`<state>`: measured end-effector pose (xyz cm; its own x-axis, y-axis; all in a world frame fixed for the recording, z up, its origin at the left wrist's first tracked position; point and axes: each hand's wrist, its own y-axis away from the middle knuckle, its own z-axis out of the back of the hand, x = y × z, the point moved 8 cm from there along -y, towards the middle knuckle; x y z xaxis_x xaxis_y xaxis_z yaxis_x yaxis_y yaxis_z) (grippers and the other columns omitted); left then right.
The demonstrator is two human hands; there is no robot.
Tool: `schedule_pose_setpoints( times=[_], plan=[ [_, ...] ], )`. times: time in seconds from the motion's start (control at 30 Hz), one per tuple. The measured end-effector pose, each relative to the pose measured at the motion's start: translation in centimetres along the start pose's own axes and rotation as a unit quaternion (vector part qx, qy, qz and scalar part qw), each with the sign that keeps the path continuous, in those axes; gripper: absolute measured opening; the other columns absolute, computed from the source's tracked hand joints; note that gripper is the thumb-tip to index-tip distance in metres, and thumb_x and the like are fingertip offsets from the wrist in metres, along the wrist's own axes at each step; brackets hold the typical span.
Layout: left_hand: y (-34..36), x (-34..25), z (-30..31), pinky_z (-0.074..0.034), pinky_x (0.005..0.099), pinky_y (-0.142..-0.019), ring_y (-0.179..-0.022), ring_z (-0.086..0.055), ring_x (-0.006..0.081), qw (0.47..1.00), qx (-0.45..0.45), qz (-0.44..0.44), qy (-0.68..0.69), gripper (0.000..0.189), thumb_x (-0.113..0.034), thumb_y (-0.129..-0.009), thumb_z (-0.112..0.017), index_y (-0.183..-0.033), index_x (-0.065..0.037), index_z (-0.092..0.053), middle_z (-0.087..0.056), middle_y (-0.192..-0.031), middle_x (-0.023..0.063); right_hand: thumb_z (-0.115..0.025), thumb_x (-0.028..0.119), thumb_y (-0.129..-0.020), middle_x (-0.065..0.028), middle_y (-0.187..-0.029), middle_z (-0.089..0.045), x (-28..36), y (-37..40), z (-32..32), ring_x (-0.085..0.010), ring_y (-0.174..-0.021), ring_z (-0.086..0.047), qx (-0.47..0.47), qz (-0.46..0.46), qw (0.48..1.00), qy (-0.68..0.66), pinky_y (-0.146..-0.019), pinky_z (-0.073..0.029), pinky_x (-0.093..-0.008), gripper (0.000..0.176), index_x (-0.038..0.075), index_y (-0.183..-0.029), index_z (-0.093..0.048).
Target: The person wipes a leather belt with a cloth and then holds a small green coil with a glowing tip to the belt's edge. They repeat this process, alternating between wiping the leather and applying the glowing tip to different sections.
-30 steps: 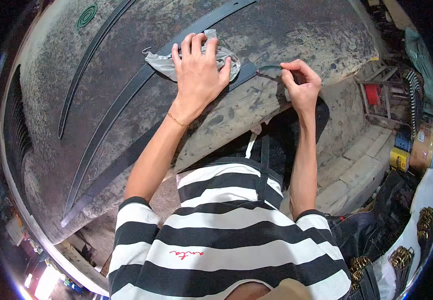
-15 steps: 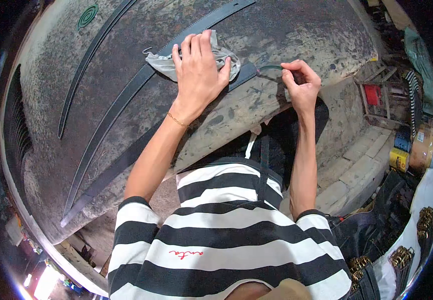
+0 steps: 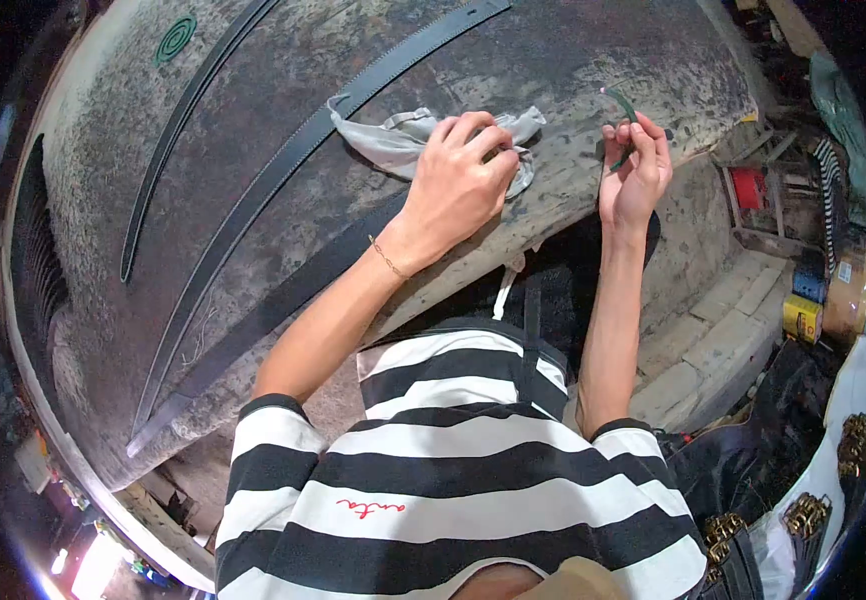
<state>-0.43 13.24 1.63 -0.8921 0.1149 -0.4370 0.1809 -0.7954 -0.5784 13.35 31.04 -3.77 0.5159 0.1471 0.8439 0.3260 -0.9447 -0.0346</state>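
Observation:
In the head view my left hand (image 3: 461, 180) is closed over a crumpled grey cloth (image 3: 383, 145), its fingers bunched into the fabric. The cloth lies on the worn table over one end of a dark leather belt strap (image 3: 328, 245). My right hand (image 3: 637, 175), raised at the table's near edge, pinches a curved green piece of mosquito coil (image 3: 615, 100) with a pale tip pointing up and left. Left of the cloth runs a longer black belt strap with a stitched edge (image 3: 273, 175).
Another black strap (image 3: 163, 150) lies farther left, near a whole green mosquito coil (image 3: 176, 39). Bundles of belts with brass buckles (image 3: 805, 515) sit at the lower right. A wooden stool (image 3: 773, 190), a yellow box (image 3: 802, 318) and a cardboard box (image 3: 850, 290) stand at right.
My left hand has slid right and nearer with the cloth, its fingers curling more. My right hand has lifted the green coil piece up and right, away from the strap's end.

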Motion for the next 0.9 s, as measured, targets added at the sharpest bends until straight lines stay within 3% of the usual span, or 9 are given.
schedule_pose_setpoints(
  times=[0.2,0.27,0.37,0.5,0.57,0.67,0.7,0.73,0.9],
  plan=[
    [0.9,-1.2,-0.3,-0.045,0.0425,-0.091,-0.111,-0.057,0.0278,0.998,0.031,0.013,-0.060,0.018,-0.015,-0.082,-0.069,-0.096,-0.003,-0.069,-0.064,-0.109,0.0092,-0.056,0.004,-0.094,-0.0067,-0.086,-0.062,0.2,0.1,0.2,-0.0136,-0.078,-0.060,0.023,-0.037,0.999,-0.029,-0.083,-0.054,-0.0323,0.012,-0.002,-0.104,-0.060],
    [1.0,-1.3,-0.3,-0.044,0.0423,-0.093,-0.114,-0.056,0.0278,0.995,0.043,0.016,-0.083,0.020,-0.016,-0.083,-0.068,-0.099,-0.003,-0.070,-0.063,-0.113,0.0104,-0.056,0.003,-0.095,-0.0073,-0.088,-0.063,1.0,1.3,1.6,-0.0142,-0.081,-0.061,-0.044,-0.054,0.997,0.013,-0.082,-0.054,-0.0319,0.016,-0.003,-0.109,-0.060],
    [1.0,-1.2,-0.5,-0.042,0.0425,-0.097,-0.119,-0.053,0.0277,0.994,0.063,0.025,-0.090,0.026,-0.017,-0.086,-0.065,-0.108,-0.003,-0.068,-0.060,-0.120,0.0110,-0.061,0.006,-0.095,-0.0090,-0.095,-0.067,2.8,2.1,3.2,-0.0137,-0.086,-0.064,-0.001,-0.049,0.996,0.070,-0.080,-0.053,-0.0269,0.022,-0.002,-0.115,-0.060],
    [1.0,-1.2,-0.8,-0.040,0.0427,-0.098,-0.122,-0.051,0.0274,0.992,0.077,0.026,-0.101,0.031,-0.019,-0.089,-0.063,-0.116,-0.003,-0.065,-0.058,-0.125,0.0112,-0.062,0.009,-0.096,-0.0085,-0.095,-0.068,5.3,2.3,6.0,-0.0141,-0.082,-0.064,-0.002,-0.073,0.986,0.148,-0.080,-0.054,-0.0281,0.024,-0.002,-0.117,-0.059],
    [1.0,-1.2,-0.8,-0.040,0.0424,-0.098,-0.124,-0.050,0.0272,0.990,0.081,0.026,-0.110,0.033,-0.019,-0.090,-0.061,-0.119,-0.004,-0.063,-0.058,-0.125,0.0111,-0.064,0.012,-0.095,-0.0084,-0.095,-0.069,5.1,2.1,7.4,-0.0149,-0.077,-0.064,0.022,-0.129,0.988,-0.078,-0.080,-0.055,-0.0292,0.023,-0.001,-0.113,-0.061],
    [0.8,-1.3,-0.5,-0.040,0.0421,-0.098,-0.123,-0.050,0.0270,0.991,0.081,0.031,-0.099,0.031,-0.019,-0.090,-0.061,-0.118,-0.005,-0.064,-0.058,-0.124,0.0109,-0.067,0.013,-0.093,-0.0080,-0.095,-0.070,2.9,0.7,12.2,-0.0146,-0.074,-0.064,0.002,-0.166,0.984,-0.070,-0.076,-0.054,-0.0293,0.021,0.000,-0.109,-0.063],
    [0.8,-1.3,-0.5,-0.040,0.0421,-0.098,-0.123,-0.050,0.0270,0.991,0.079,0.029,-0.101,0.031,-0.019,-0.090,-0.061,-0.118,-0.005,-0.064,-0.058,-0.124,0.0109,-0.069,0.013,-0.092,-0.0076,-0.094,-0.070,2.0,-0.3,13.4,-0.0127,-0.074,-0.063,0.000,-0.185,0.962,0.198,-0.071,-0.051,-0.0273,0.020,0.000,-0.106,-0.065],
    [0.9,-1.3,-0.6,-0.040,0.0419,-0.098,-0.123,-0.050,0.0269,0.991,0.077,0.029,-0.102,0.031,-0.019,-0.090,-0.061,-0.118,-0.005,-0.064,-0.058,-0.124,0.0108,-0.069,0.014,-0.091,-0.0074,-0.092,-0.071,2.4,0.0,12.2,-0.0109,-0.073,-0.062,-0.032,-0.138,0.948,0.284,-0.066,-0.048,-0.0248,0.021,0.000,-0.106,-0.065],
    [0.7,-1.3,-0.4,-0.040,0.0410,-0.098,-0.120,-0.052,0.0271,0.993,0.069,0.033,-0.091,0.031,-0.019,-0.089,-0.062,-0.117,-0.005,-0.064,-0.058,-0.123,0.0108,-0.071,0.009,-0.090,-0.0071,-0.094,-0.072,5.0,0.9,11.2,-0.0090,-0.077,-0.063,-0.071,-0.109,0.976,0.173,-0.065,-0.045,-0.0188,0.019,0.000,-0.106,-0.066]
  ],
)
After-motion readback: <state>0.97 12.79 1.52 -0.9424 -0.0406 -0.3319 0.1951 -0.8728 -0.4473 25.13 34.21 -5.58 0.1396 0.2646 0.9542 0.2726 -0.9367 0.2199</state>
